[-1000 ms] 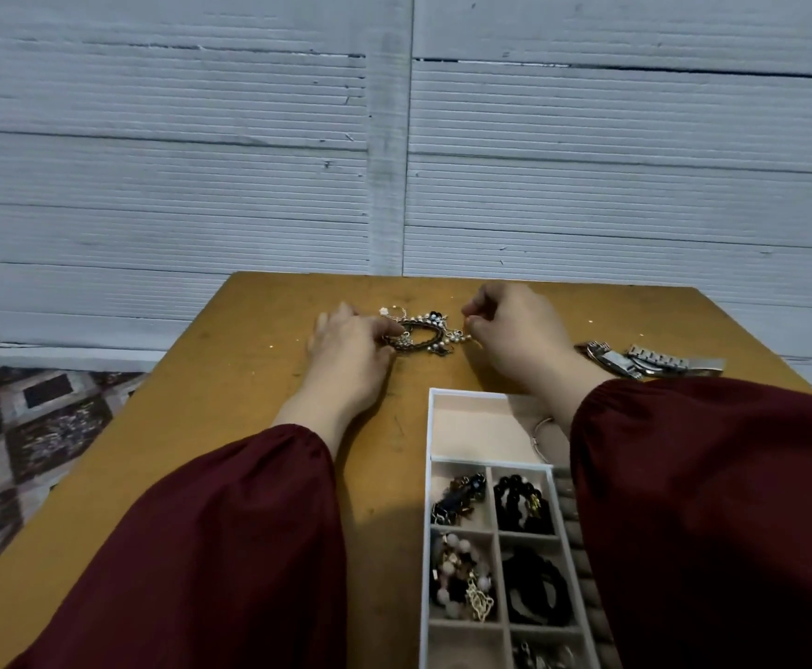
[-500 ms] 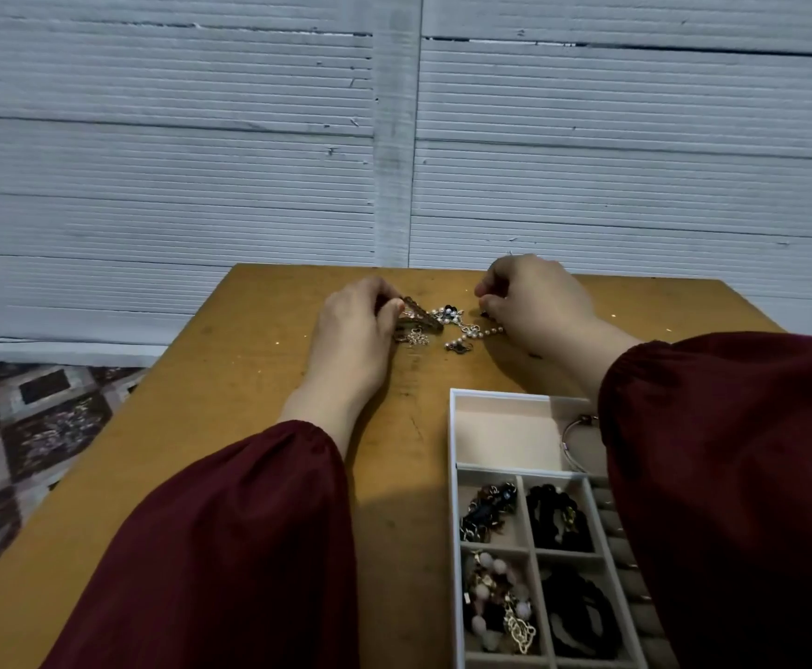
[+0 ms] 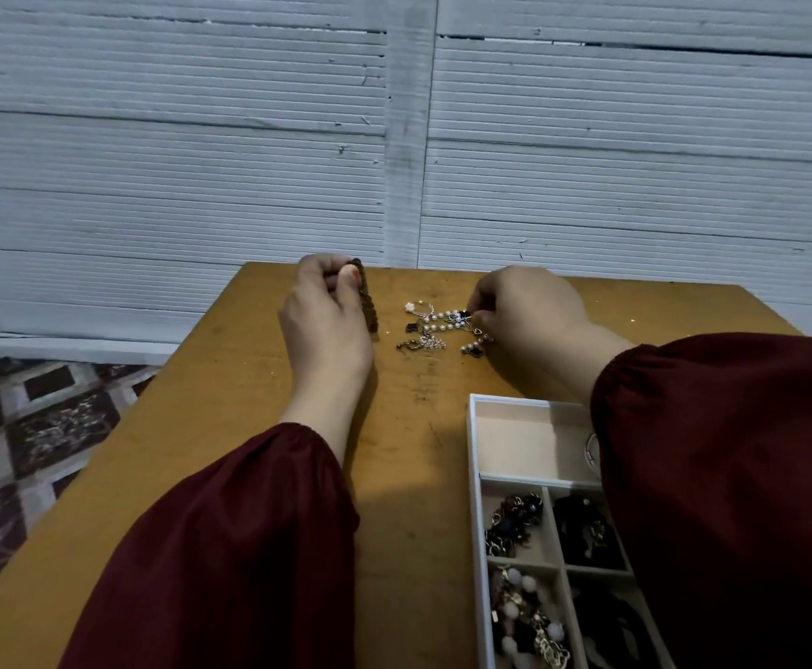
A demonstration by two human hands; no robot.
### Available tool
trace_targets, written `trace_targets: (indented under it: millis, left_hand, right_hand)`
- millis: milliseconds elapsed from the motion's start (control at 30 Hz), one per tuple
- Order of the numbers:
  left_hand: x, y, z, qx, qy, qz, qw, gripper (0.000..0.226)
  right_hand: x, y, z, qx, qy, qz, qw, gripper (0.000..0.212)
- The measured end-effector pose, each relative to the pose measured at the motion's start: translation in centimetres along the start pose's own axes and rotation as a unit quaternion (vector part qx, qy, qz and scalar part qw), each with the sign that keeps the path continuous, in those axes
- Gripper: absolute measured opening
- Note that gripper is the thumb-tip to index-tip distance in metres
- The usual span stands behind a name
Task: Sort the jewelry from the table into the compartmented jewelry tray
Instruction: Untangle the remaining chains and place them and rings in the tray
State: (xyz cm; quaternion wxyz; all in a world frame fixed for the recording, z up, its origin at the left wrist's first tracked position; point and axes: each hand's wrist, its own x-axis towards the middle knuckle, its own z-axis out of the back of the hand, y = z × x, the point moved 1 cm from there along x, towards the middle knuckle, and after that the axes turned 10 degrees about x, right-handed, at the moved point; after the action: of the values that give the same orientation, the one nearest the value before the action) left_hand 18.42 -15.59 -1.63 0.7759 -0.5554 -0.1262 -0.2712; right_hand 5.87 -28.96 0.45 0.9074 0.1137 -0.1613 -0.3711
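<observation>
Table: left grip around bracelet, right grip on pearls.

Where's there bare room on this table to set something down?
Bare: brown wooden table left of the left hand, the strip between that forearm and the white compartmented tray, most of its wide top compartment. Crowded: the pearl chains at the right hand, the tray's small compartments.
</observation>
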Motion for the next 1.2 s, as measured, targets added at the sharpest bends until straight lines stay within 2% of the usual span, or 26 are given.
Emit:
trace_targets:
  millis: [167,533,767,967,1067,1200]
  left_hand:
    - [0.0,0.3,-0.1,0.002,0.004,0.01,1.0,0.015]
    - [0.0,0.4,-0.3,0.001,0.005,0.012,1.0,0.014]
    - [0.0,0.5,-0.4,0.002,0.005,0.013,1.0,0.014]
    - [0.0,0.5,-0.4,-0.001,0.006,0.014,1.0,0.013]
    - [-0.1,0.5,-0.3,0.0,0.005,0.011,1.0,0.014]
    - [-0.3,0.4,-0.2,-0.008,0.005,0.005,1.0,0.014]
  right_hand:
    - [0.6,0.5,-0.1,-0.105,-0.057,0.043,0.992,0.018]
    - [2.3,3.1,-2.5,-0.062,-0.019,0.083,0.994,0.024]
    - [3.8,3.9,-3.1,-0.05,0.01,0.03,0.998,0.026]
    - [3.7,4.0,-3.0,-0.053,0.011,0.045,0.998,0.019]
    - [3.5,3.7,-2.6,0.001,-0.005,0.03,1.0,0.013]
    - [3.3,3.0,-1.4,0.16,-0.007,-0.023,0.987,0.009]
